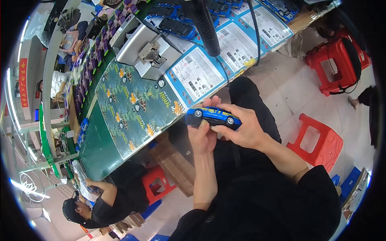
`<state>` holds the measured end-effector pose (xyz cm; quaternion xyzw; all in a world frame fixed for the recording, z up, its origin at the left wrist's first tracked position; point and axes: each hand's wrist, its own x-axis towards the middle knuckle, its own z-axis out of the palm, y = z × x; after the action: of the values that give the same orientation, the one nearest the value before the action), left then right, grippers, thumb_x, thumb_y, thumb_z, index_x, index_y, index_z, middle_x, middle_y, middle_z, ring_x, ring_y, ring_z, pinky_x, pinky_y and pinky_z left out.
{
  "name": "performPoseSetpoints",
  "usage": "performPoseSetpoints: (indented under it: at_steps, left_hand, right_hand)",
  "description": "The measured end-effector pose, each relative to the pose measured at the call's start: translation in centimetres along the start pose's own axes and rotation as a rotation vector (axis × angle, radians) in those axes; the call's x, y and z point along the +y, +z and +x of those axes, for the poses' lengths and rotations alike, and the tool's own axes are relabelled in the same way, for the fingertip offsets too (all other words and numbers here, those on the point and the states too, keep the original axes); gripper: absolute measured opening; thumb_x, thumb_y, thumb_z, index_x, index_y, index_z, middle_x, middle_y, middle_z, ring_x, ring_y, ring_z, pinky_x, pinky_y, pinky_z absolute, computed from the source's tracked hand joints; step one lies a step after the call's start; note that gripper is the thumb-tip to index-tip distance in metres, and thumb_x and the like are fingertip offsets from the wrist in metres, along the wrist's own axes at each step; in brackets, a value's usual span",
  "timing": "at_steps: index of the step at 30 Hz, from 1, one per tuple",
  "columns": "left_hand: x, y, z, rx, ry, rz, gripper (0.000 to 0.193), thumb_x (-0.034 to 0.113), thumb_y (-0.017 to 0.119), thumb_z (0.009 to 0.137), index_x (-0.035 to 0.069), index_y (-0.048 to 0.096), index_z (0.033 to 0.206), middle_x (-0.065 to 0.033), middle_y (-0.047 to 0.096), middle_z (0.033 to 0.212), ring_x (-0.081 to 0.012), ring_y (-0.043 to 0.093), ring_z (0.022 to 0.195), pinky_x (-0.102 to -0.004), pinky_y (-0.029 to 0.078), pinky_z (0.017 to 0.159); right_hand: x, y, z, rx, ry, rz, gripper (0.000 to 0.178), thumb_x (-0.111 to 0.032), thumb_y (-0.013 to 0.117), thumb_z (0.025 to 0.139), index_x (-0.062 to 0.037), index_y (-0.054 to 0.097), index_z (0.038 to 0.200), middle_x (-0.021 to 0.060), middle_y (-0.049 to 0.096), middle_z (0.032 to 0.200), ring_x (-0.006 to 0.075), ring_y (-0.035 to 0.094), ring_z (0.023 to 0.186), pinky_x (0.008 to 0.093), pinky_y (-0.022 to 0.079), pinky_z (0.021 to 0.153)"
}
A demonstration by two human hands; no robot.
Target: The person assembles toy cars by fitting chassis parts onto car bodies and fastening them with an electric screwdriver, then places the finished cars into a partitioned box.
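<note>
A blue toy car with yellow markings and silver wheels is held between my two hands, just off the table's near edge. My left hand grips its left end, with the thumb on the lower side and fingers behind. Around the right end, my right hand is closed, its fingers along the top and the thumb underneath. A black power screwdriver hangs above the table beyond the car. Several blue and black car parts lie at the far side of the table.
A grey metal fixture stands on the table, near printed sheets and a jungle-patterned mat. Red stools are at the right. At the lower left sits a co-worker. A black cable hangs over the table edge.
</note>
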<state>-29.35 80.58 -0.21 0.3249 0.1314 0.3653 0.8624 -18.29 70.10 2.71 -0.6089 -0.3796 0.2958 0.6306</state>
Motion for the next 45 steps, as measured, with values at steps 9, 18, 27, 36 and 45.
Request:
performPoseSetpoints:
  at_steps: [9, 18, 27, 36, 45]
  left_hand:
    - [-0.3, -0.2, -0.8, -0.058, -0.028, 0.051, 0.065, 0.018, 0.084, 0.078, 0.008, 0.053, 0.134, -0.0167, 0.059, 0.135, -0.0394, 0.050, 0.132, -0.0551, 0.038, 0.111]
    - [3.6, -2.8, -1.4, -0.069, -0.037, 0.373, 0.086, 0.016, 0.092, 0.065, -0.001, 0.050, 0.138, -0.0149, 0.061, 0.130, -0.0258, 0.059, 0.121, -0.0407, 0.047, 0.105]
    - [2.4, -0.9, -1.3, -0.035, -0.083, 0.317, 0.074, 0.013, 0.089, 0.071, -0.003, 0.053, 0.133, -0.0170, 0.061, 0.129, -0.0261, 0.060, 0.118, -0.0400, 0.048, 0.104]
    - [0.1, -0.7, -3.4, 0.113, -0.059, 0.289, 0.056, 0.013, 0.081, 0.081, -0.001, 0.055, 0.129, -0.0224, 0.060, 0.131, -0.0304, 0.058, 0.122, -0.0439, 0.044, 0.107]
    - [-0.4, -0.9, -3.5, 0.085, -0.064, 0.290, 0.060, 0.020, 0.084, 0.080, 0.003, 0.056, 0.130, -0.0213, 0.060, 0.131, -0.0294, 0.057, 0.124, -0.0436, 0.044, 0.108]
  right_hand:
    - [0.8, -0.1, -0.5, 0.110, -0.204, -0.016, 0.043, -0.011, 0.083, 0.076, 0.0051, 0.066, 0.111, 0.0174, 0.073, 0.095, 0.0217, 0.073, 0.080, 0.0292, 0.057, 0.072]
    - [0.5, -2.1, -0.6, -0.079, 0.162, 0.382, 0.031, -0.011, 0.079, 0.084, 0.0068, 0.068, 0.106, 0.0073, 0.070, 0.080, 0.0077, 0.064, 0.064, 0.0207, 0.050, 0.056]
    - [0.7, -1.6, -1.0, -0.042, 0.167, 0.338, 0.032, -0.012, 0.079, 0.083, 0.0070, 0.068, 0.106, 0.0085, 0.071, 0.083, 0.0093, 0.066, 0.069, 0.0223, 0.052, 0.060]
    - [1.4, -1.2, -1.1, -0.109, 0.010, 0.086, 0.042, -0.008, 0.079, 0.080, 0.0058, 0.063, 0.117, 0.0140, 0.071, 0.103, 0.0171, 0.070, 0.089, 0.0283, 0.055, 0.078]
    - [2.0, -1.2, -1.3, -0.100, -0.096, -0.019, 0.047, -0.011, 0.082, 0.077, 0.0055, 0.062, 0.116, 0.0173, 0.071, 0.103, 0.0231, 0.071, 0.090, 0.0299, 0.055, 0.078]
